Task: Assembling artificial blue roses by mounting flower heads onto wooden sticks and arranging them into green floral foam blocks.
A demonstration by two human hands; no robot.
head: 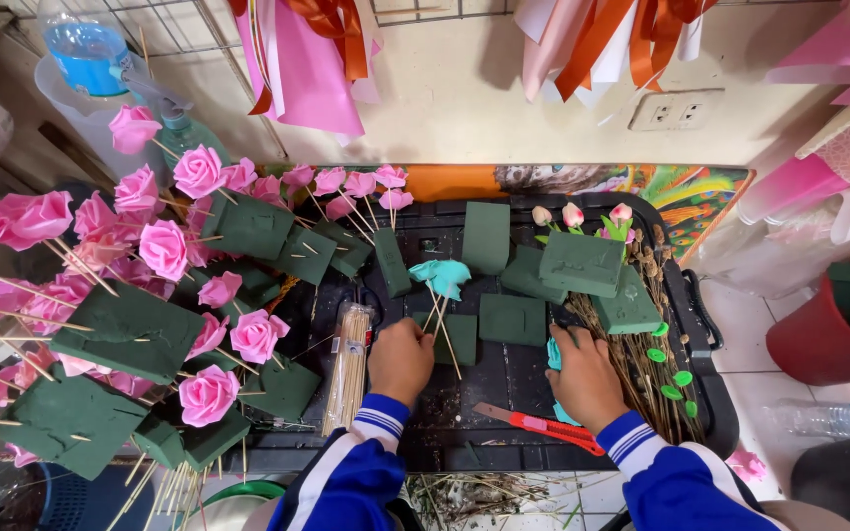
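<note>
Sleeves: blue sleeves with white-striped cuffs (378, 421) are seen at the bottom edge, one on each arm.
Cutter: a red-handled utility knife (541, 427) is laid flat on the black tray (464, 433), just beside the right wrist.
Left hand: the left hand (400, 359) is closed around thin wooden sticks, and a teal foam flower (442, 275) is carried at their far end, above the middle of the tray.
Right hand: the right hand (582, 379) is curled over a piece of teal foam (554, 356); only the foam's edges show, and how tightly it is gripped cannot be told.
Skewers: a clear packet of bamboo skewers (347, 369) is laid just to the left of the left hand.
Foam blocks: dark green floral foam blocks (511, 318) are spread over the tray beyond both hands.
Dried stems: a bundle of brown stems (641, 369) with small green leaves is laid along the tray's right side.
Pink roses: many pink foam roses (207, 393) on sticks are stuck in green blocks to the left of the tray.
Buds: small pink buds (573, 213) are stood in a green block at the far right of the tray.
Red bucket: a red bucket (819, 344) is set well to the right.
Wall: pink paper and orange ribbons (322, 49) are hung on the far wall.
</note>
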